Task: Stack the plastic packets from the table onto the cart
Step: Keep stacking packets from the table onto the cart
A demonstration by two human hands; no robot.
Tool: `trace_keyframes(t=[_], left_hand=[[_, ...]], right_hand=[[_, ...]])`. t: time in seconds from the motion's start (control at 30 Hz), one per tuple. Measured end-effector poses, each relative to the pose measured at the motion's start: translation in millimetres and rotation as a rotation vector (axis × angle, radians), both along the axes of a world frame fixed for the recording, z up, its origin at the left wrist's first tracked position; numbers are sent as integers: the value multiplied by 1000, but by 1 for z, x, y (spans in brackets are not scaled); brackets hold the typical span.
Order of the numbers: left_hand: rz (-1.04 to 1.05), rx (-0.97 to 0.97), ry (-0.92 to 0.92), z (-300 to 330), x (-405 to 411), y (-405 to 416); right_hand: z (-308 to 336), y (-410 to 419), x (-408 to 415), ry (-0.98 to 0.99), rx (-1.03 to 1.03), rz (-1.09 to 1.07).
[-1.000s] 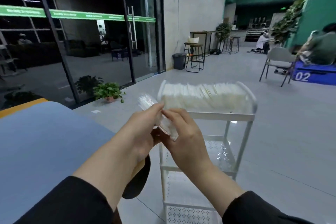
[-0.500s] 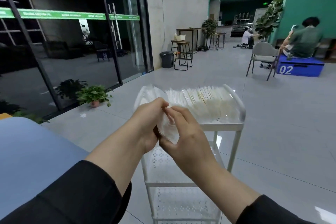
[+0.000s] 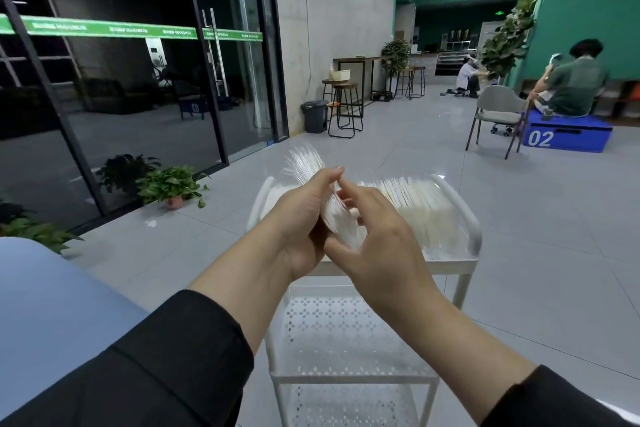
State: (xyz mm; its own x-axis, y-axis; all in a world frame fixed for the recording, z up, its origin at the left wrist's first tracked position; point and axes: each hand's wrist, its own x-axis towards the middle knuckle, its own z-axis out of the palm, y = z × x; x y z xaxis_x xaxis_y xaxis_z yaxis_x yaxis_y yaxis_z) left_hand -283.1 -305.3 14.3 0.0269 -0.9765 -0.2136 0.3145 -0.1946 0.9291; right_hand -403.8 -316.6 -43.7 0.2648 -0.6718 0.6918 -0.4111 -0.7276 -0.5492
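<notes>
Your left hand [image 3: 304, 218] and right hand [image 3: 377, 239] are covering the lower part of the fanned bundle of packets [image 3: 313, 180], so you are not seeing how your fingers are lying behind it. The hands are also hiding the near left portion of the cart's top tray [image 3: 472, 236]. The picture's left edge is cutting off the blue table [image 3: 45, 308] left of the cart.

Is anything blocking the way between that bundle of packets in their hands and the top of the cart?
Nothing visible does. Both hands hold the bundle of packets just above the cart's top shelf, whose near-left part looks free beside the packets already stacked there.
</notes>
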Motion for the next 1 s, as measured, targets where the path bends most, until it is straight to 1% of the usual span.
trace_keyframes(t=[0.1, 0.27, 0.33, 0.47, 0.5, 0.57, 0.6, 0.63, 0.7, 0.73, 0.77, 0.8, 0.93, 1.0], left_hand=[[38, 44, -14, -1, 2, -6], [136, 86, -10, -6, 8, -16], [159, 56, -14, -8, 8, -19], [243, -6, -97, -9, 8, -25], [267, -10, -116, -6, 11, -25], [293, -37, -162, 3, 18, -25], [310, -54, -207, 8, 23, -26], [331, -69, -267, 12, 30, -28], [387, -115, -370, 21, 42, -33], [400, -126, -411, 25, 48, -36], [412, -130, -437, 26, 53, -39], [423, -130, -460, 26, 57, -41], [427, -89, -535, 18, 60, -48], [417, -79, -537, 15, 59, -50]], right_hand=[[-6, -10, -3, 17, -12, 69], [-9, -24, -13, 123, 48, 179], [-11, -26, -13, 110, 33, 179], [-4, -32, -18, 34, -3, 220], [2, -36, -21, 4, -39, 209], [16, -54, -32, -57, -129, 104], [28, -65, -37, -32, -142, 40], [39, -76, -42, 62, -113, -3], [57, -96, -46, 416, 20, -4], [63, -105, -45, 594, 56, 26], [66, -113, -41, 732, 76, 70], [67, -119, -37, 830, 94, 117], [64, -135, -18, 1072, 128, 218], [64, -138, -15, 1107, 101, 226]])
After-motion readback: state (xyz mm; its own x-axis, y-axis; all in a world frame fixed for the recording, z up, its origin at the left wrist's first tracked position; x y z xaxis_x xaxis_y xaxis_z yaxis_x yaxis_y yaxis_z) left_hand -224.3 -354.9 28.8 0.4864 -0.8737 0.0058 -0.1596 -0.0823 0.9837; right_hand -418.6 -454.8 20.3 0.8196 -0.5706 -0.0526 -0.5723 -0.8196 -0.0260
